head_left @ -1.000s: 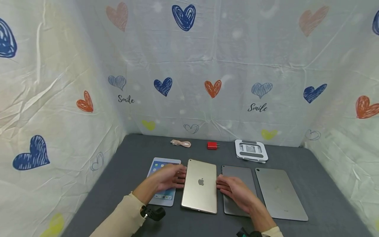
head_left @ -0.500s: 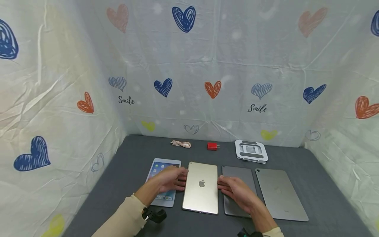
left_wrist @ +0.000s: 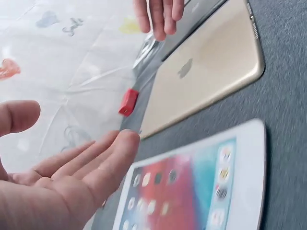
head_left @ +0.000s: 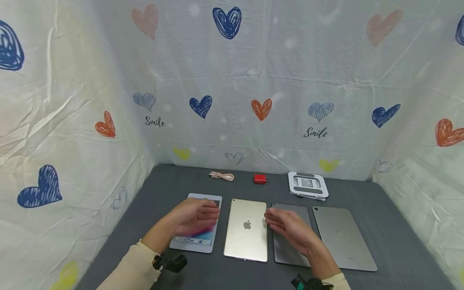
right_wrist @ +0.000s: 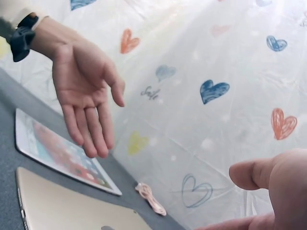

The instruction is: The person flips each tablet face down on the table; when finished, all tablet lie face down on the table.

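A gold tablet [head_left: 246, 237] lies back side up between my two hands, with an apple logo at its middle. My left hand [head_left: 193, 217] hovers over a white tablet [head_left: 192, 245] with a lit screen, fingers straight and palm turned inward; the left wrist view shows a gap between it and the screen. My right hand [head_left: 290, 229] is held over a dark grey tablet [head_left: 286, 253], its fingertips overlapping the gold tablet's right edge in the head view. In the right wrist view my left hand [right_wrist: 88, 96] shows an empty palm with extended fingers.
A silver-grey tablet [head_left: 344, 237] lies face down at the right. Along the back of the dark table [head_left: 174, 181] are a coiled pinkish cable [head_left: 222, 176], a red plug adapter [head_left: 259, 179] and a folded white stand [head_left: 308, 185]. Heart-printed cloth [head_left: 232, 80] encloses the table.
My left hand has moved left, away from the gold tablet's edge and over the white tablet. The gold tablet has been straightened slightly and lies flat. My right hand has risen a little.
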`<state>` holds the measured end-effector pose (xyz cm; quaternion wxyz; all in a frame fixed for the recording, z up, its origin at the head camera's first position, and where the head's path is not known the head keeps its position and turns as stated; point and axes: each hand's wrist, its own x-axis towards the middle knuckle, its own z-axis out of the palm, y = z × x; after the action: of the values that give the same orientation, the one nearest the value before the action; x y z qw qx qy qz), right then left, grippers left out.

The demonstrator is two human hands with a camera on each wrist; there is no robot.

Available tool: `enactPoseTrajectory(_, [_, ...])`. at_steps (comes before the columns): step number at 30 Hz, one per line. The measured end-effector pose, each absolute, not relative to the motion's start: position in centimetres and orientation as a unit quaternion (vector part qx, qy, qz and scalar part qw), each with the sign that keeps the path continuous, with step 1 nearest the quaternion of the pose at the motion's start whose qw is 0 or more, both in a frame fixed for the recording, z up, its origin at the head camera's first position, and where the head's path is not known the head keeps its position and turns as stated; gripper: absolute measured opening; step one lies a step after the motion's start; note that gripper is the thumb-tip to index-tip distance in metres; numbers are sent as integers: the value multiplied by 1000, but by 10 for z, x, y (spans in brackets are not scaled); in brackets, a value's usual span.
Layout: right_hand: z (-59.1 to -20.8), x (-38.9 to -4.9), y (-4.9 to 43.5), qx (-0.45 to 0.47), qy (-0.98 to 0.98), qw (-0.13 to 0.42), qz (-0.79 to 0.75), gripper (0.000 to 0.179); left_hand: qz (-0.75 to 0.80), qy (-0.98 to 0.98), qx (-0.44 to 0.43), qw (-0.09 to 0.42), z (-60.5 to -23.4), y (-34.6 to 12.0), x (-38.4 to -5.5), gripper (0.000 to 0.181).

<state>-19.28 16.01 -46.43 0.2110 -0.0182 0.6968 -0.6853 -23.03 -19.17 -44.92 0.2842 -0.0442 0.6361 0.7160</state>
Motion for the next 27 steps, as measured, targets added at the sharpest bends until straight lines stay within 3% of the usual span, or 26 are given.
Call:
enactPoseTrajectory(11, [-458,-209,136,-60,647,235,-723,71,731,622,24,279,-437,-252,-232,56])
enactPoseTrajectory(27, [-463,-225,87,-70,594,270,-755,65,726,633,-9,269,-436,-306,-238,67])
